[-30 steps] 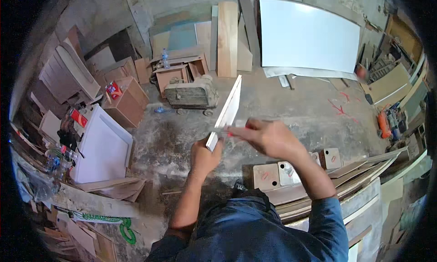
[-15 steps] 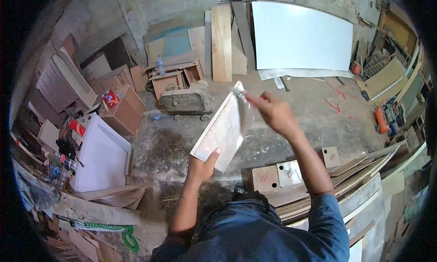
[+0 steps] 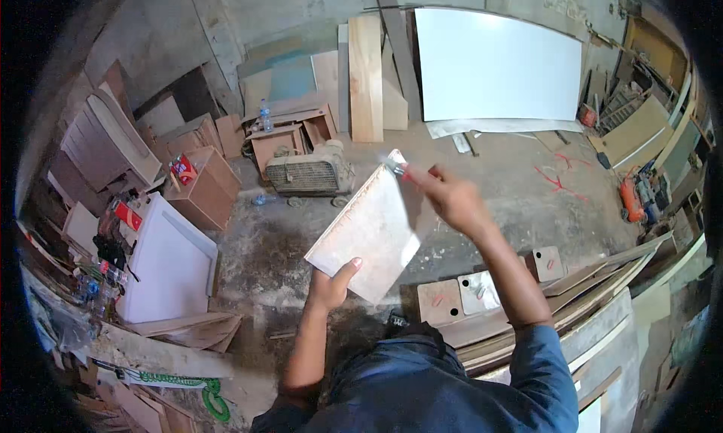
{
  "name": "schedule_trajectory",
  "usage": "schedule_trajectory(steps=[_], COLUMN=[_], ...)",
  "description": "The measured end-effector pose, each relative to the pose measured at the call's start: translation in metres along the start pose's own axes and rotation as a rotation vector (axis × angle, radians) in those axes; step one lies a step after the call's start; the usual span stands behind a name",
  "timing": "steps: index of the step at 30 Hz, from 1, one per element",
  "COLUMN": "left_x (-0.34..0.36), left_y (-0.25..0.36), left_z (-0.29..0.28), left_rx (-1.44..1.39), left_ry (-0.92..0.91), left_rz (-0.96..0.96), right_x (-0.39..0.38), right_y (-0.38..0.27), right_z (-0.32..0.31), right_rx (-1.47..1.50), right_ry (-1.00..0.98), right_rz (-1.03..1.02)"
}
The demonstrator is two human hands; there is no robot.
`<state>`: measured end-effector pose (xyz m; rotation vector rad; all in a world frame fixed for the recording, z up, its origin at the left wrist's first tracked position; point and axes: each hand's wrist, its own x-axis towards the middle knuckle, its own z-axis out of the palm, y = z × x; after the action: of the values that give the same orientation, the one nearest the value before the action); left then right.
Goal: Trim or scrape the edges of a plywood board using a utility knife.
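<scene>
A pale rectangular board (image 3: 365, 241) is held tilted in front of me, with a brownish streak along its upper left edge. My left hand (image 3: 331, 286) grips its lower left corner, thumb on the face. In my right hand (image 3: 452, 196) is a red-handled tool (image 3: 404, 172) with a short metal or light head at the board's top edge; I cannot tell what kind of tool it is. My right fingers are wrapped round the handle.
A dusty wheeled compressor (image 3: 309, 173) stands ahead. A white sheet (image 3: 497, 64) and panels lean on the far wall. A white tray-like panel (image 3: 162, 260) and a green coiled hose (image 3: 215, 399) lie left. Stacked boards (image 3: 572, 301) and plates (image 3: 438, 303) with holes sit right.
The board has turned from nearly edge-on to show its broad face and sits lower. My right hand with the tool rose toward the board's top end, then lowered slightly with it.
</scene>
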<state>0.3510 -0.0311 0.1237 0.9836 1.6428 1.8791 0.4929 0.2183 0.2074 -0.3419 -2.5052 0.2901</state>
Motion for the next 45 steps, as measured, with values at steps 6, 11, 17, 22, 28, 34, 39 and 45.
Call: schedule_trajectory(steps=[6,11,17,22,28,34,39,45], left_x=[-0.004,0.001,-0.002,-0.004,-0.005,-0.008,-0.004,-0.007], left_y=[0.003,0.002,-0.001,-0.002,-0.004,-0.007,-0.010,-0.007], left_z=[-0.002,-0.003,-0.005,-0.004,-0.011,-0.017,-0.013,-0.014], left_rx=[-0.138,-0.149,-0.139,-0.216,-0.175,-0.255,-0.135,-0.217], left_ry=[-0.008,-0.003,0.039,0.048,0.042,0.015,0.046,0.002], left_rz=[0.041,0.021,-0.019,-0.004,-0.028,-0.011,-0.005,0.003], right_x=[-0.007,-0.006,0.001,-0.011,0.005,-0.008,-0.004,-0.014], right_y=[-0.014,-0.009,0.002,-0.022,0.016,-0.021,0.013,0.013], right_z=[0.006,0.007,0.012,0.012,0.012,0.001,0.006,0.015], right_rx=[-0.019,-0.083,0.066,-0.039,0.000,0.023,0.063,-0.055], right_ry=[0.000,-0.017,0.055,0.001,0.116,0.024,0.139,0.116], right_rz=[-0.089,-0.030,0.045,-0.101,0.173,0.009,0.146,0.100])
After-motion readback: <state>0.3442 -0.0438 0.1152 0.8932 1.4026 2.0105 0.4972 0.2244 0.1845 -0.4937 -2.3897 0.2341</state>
